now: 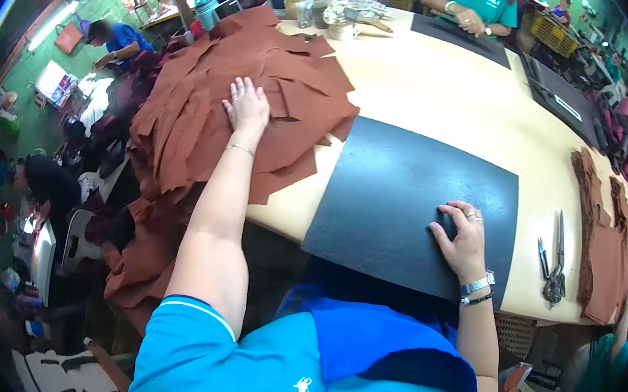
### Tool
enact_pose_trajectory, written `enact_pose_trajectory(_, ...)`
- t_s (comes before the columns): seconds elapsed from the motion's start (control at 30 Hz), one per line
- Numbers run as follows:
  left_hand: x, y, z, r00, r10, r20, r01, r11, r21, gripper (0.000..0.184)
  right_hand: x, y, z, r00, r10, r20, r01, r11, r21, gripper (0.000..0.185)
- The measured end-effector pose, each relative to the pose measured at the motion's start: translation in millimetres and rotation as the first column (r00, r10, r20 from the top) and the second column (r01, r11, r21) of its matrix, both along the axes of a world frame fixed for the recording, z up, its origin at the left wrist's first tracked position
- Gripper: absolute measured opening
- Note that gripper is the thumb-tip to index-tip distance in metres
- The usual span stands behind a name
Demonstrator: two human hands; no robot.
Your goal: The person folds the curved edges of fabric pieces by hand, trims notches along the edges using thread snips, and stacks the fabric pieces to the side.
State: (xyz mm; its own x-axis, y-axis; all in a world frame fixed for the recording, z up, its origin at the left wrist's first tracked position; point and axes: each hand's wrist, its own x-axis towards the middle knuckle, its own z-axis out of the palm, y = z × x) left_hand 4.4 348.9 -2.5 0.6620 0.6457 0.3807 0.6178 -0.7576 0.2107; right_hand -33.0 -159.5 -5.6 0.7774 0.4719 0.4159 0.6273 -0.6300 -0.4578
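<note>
Left hand (pixel 248 106) open on brown pieces (pixel 186 108), right hand (pixel 464 241) loosely curled, unclamped on black mat (pixel 396 204), long axis crosswise

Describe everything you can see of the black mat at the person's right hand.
The black mat is a broad, four-sided sheet, perhaps rubber or plastic, with a dull sheen and faint marks. It lies flat on the pale table, its near side along the table's near edge. The right hand, fingers bent, rests on its right part.
</note>
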Motion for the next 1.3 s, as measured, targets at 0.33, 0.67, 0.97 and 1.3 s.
enact_pose_trajectory(0.33,21,-29,39,0.71,-0.232,0.665,0.546,0.777,-0.313,0.051,4,-5,-1,0.999,0.023,-0.046,-0.021,0.999,0.044,0.034)
enact_pose_trajectory(0.67,-73,-258,15,0.35,-0.926,-0.145,0.847,0.379,-0.373,0.071,26,-32,-17,0.945,-0.243,-0.22,0.328,0.676,0.66,0.049)
enact_pose_trajectory(0.97,-112,-226,5,0.479,-0.844,-0.24,0.812,0.53,-0.244,0.081,34,-97,19,0.795,-0.582,-0.17,0.604,0.74,0.296,0.043)
enact_pose_trajectory(1.3,-129,-183,-9,0.867,-0.497,0.048,0.49,0.83,-0.265,0.046,74,-131,-2,0.791,-0.562,-0.244,0.553,0.826,-0.11,0.075)
